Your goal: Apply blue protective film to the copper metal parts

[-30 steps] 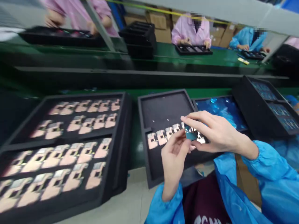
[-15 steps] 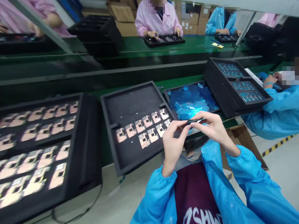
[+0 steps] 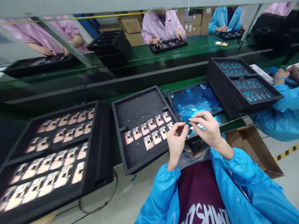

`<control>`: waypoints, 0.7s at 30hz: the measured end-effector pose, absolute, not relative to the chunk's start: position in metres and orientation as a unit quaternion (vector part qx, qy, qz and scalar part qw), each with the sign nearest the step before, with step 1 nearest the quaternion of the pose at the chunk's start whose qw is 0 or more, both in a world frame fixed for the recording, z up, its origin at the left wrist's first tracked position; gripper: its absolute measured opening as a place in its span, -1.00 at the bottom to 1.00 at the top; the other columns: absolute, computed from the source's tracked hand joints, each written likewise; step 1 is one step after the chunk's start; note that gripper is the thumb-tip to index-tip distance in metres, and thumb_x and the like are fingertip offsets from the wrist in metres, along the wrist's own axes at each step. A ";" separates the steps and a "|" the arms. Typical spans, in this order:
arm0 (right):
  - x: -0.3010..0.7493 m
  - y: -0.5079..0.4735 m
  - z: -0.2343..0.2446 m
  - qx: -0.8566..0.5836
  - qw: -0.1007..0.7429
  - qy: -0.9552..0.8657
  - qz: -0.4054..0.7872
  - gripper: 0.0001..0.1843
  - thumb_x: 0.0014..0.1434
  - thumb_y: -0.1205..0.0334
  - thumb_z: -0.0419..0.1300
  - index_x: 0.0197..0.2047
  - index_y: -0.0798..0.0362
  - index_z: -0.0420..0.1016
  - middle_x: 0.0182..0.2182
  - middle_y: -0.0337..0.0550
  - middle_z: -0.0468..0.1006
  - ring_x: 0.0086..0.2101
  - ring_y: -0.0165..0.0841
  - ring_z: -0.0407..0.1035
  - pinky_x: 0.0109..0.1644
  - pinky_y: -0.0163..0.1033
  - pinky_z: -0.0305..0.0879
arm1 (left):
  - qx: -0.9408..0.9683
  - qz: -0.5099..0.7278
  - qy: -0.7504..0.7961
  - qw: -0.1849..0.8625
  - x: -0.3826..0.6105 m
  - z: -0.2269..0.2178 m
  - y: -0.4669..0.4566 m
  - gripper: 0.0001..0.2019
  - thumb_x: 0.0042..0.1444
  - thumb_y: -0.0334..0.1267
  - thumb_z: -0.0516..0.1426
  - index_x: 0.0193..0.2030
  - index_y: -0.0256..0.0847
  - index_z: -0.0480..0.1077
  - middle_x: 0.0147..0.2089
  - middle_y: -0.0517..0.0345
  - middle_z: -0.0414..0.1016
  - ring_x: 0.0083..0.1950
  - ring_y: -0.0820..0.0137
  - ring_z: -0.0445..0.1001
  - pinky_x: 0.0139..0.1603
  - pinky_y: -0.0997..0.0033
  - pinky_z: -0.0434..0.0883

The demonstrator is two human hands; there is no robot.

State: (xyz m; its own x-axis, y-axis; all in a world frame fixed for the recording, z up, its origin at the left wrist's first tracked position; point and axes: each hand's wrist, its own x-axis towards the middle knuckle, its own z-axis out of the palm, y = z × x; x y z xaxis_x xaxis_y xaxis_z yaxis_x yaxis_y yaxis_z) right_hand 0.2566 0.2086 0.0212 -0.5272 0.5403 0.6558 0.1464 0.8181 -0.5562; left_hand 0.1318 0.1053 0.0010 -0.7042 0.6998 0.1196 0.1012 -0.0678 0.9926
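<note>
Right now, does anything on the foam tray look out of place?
Yes: a small white speck lies on the black foam tray below the copper-coloured plates, away from their rows. I cannot tell what it is.

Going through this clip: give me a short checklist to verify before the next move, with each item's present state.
Small blue piece gripped: ok, it sits between the fingers of the left hand and right hand.
Its exact shape and edges: cannot tell, the fingers hide them.
Copper-coloured parts in the black foam tray: ok, they lie in rows.
Tray foam free of loose bits: not ok, a small pale speck lies below the rows.
Hands apart from the co-worker's hands: ok, there is a clear gap.
</note>
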 end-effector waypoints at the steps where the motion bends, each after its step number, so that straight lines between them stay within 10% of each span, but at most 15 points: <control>1: 0.254 0.208 0.020 -0.199 0.452 -0.847 0.196 -0.80 0.45 0.26 0.29 0.04 -0.18 0.70 -0.14 -0.08 0.67 -0.12 -0.15 0.58 -0.01 0.03 0.61 | 0.306 0.667 0.638 0.236 0.131 0.001 0.105 -0.79 0.19 -0.08 0.38 -0.19 -0.18 0.67 -0.25 0.09 0.68 -0.23 0.30 0.62 -0.15 0.36 0.54; 21: 0.274 0.207 0.002 -0.022 0.354 -0.927 0.123 -0.73 0.48 0.44 0.15 0.11 -0.03 0.56 -0.06 -0.03 0.71 -0.03 -0.16 0.59 0.04 -0.04 0.58 | 0.080 0.766 0.459 0.442 0.101 -0.013 0.103 -0.58 -0.02 -0.15 0.57 -0.04 -0.20 0.67 0.00 0.04 0.74 -0.10 0.36 0.68 -0.09 0.43 0.60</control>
